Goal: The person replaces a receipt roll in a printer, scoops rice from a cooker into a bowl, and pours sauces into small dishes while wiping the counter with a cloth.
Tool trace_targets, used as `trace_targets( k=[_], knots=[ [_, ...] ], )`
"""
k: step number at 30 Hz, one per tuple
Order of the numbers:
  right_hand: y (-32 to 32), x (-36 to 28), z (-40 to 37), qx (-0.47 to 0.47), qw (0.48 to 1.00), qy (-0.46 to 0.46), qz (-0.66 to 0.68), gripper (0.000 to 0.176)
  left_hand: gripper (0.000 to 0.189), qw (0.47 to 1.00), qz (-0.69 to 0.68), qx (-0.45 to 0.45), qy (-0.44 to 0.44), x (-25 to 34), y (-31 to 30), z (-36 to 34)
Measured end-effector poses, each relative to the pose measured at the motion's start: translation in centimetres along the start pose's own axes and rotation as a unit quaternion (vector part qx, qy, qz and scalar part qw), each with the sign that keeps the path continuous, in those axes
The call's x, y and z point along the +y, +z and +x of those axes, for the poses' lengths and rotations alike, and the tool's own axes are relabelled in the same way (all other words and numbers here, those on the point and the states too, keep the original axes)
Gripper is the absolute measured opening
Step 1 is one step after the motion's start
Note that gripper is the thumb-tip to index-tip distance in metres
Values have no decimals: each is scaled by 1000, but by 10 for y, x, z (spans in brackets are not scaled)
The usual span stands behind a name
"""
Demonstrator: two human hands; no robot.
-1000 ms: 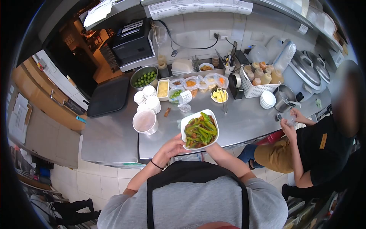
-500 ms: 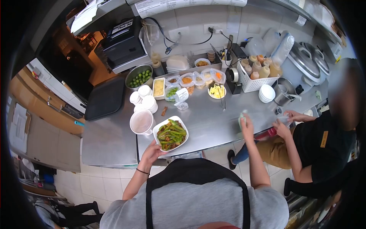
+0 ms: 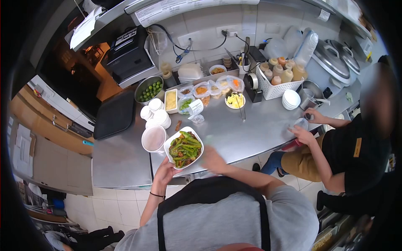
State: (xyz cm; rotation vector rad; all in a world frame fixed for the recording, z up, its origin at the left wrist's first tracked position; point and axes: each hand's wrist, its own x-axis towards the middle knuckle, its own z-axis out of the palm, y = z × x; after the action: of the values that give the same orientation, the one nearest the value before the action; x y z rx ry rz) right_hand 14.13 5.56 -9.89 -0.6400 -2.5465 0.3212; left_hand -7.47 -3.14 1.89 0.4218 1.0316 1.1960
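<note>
Right hand has swung back beside the bowl, grip too blurred to tell; left hand pinches its near rim, probably stiff enough to hold there.

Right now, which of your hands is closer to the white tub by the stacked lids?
Left. The left hand holds the bowl of vegetables at its edge, close on the near side of the white tub; the right hand is farther off, beyond the bowl.
</note>
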Motion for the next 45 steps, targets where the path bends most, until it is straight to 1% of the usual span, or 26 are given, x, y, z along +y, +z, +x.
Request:
trace_targets(
  k=[1,2,4,5,7,9,11,13,15,16,18,20,22,24,27,31,33,34,36,37,38,39,40,41,43,45],
  knots=[
    [18,-14,15,-46,996,-57,42,48,61,1000,3,-1,2,2,5,4],
    [22,-17,25,-45,997,-57,40,48,60,1000,5,-14,8,3,10,7],
    [19,-18,38,-90,985,-97,107,47,59,999,8,-30,13,4,15,11],
    [11,-13,39,-89,986,-97,106,47,60,999,7,-35,6,6,16,12],
    [-14,4,30,-175,983,-30,55,49,60,999,6,-38,-3,5,15,12],
    [-39,34,19,-117,992,-8,41,50,60,999,17,-32,-12,-1,8,14],
    [-23,85,8,-33,998,-6,-48,50,60,1000,10,-24,-11,-6,6,12],
    [-43,114,24,-65,993,52,-82,52,61,999,16,-7,-40,-12,-1,13],
    [-42,144,40,-5,987,97,-124,53,61,999,14,-9,-47,-18,-9,18],
    [-41,157,50,-5,988,97,-120,53,62,999,15,-3,-50,-21,-11,20],
    [-39,175,66,-3,980,166,-111,52,63,998,18,10,-55,-27,-14,25],
    [-36,178,71,8,977,184,-109,52,64,998,21,23,-52,-30,-12,32],
    [-31,173,63,18,973,203,-107,51,66,998,20,31,-50,-31,-14,41],
    [-35,159,45,65,970,216,-95,51,66,998,27,40,-44,-33,-17,49],
    [-47,131,-2,78,969,209,-103,50,64,998,21,44,-28,-30,-19,56],
    [-69,87,-68,82,963,248,-61,44,57,998,9,54,-45,-25,-31,62],
    [-73,73,-98,50,960,250,-119,39,55,998,10,52,-44,-21,-34,62],
    [-76,64,-110,52,960,248,-122,39,52,997,14,56,-54,-18,-34,60],
    [-92,45,-123,-6,951,289,-109,34,46,995,41,73,-61,-11,-30,52],
    [-114,38,-115,-6,951,288,-113,34,46,995,39,70,-59,-7,-27,45],
    [-140,30,-101,-82,924,373,1,32,47,989,99,102,-45,-4,-25,38],
    [-154,26,-91,-155,873,448,114,30,47,978,158,131,-30,-2,-26,34],
    [-153,29,-89,-75,901,405,138,27,46,965,207,162,-9,-3,-29,31],
    [-159,26,-77,-74,902,405,132,27,46,966,204,158,-6,-4,-32,30],
    [-172,18,-36,73,917,355,164,26,40,931,306,195,40,-7,-35,28],
    [-160,25,-1,59,928,308,201,29,36,926,319,196,46,-12,-40,28]
  ],
)
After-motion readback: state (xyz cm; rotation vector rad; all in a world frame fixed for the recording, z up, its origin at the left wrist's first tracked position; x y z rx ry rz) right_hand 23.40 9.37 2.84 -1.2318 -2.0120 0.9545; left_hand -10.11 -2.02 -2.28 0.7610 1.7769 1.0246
